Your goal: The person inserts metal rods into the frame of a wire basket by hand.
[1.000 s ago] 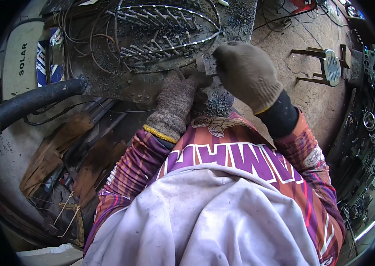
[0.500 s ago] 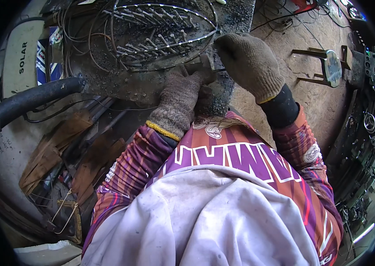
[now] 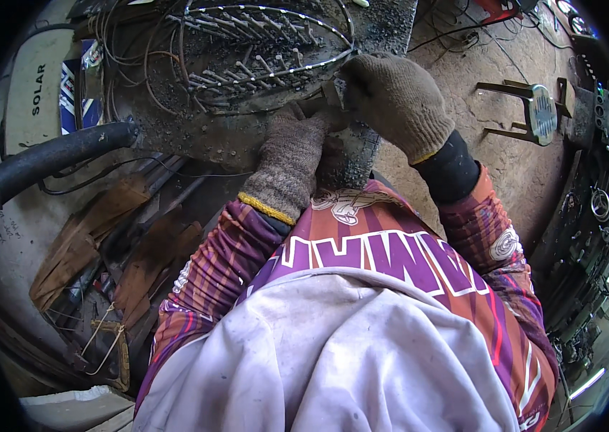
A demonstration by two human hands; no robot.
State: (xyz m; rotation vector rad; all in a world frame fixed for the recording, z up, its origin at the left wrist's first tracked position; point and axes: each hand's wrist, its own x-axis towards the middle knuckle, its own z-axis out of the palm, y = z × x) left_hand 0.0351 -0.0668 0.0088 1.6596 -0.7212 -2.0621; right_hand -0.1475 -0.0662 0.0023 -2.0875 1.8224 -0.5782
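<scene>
A knitted brown-grey work glove with a yellow cuff edge covers my left hand [image 3: 296, 144]. Its fingers are curled at a dark metal piece [image 3: 332, 95] by the near edge of the worktable; what they grip is hidden. My right hand [image 3: 399, 104], in a similar glove, is closed right beside that piece, and anything inside it cannot be made out. Just beyond both hands lies a bent-rod metal frame [image 3: 276, 74], a pointed oval outline with rows of short rods inside it and pale marks along its bars.
Dark grit covers the metal worktable [image 3: 225, 147]. Loose wires [image 3: 114, 72] and a thick black pipe [image 3: 67, 158] lie at the left, near a pale box [image 3: 34, 97]. Brown cloth [image 3: 88, 237] hangs below. A small stool [image 3: 540, 114] stands on the floor at right.
My right hand has moved slightly left and down, closer to the left hand and the metal piece. A thin rod end seen between the hands is now hidden. The left hand stays nearly still.
</scene>
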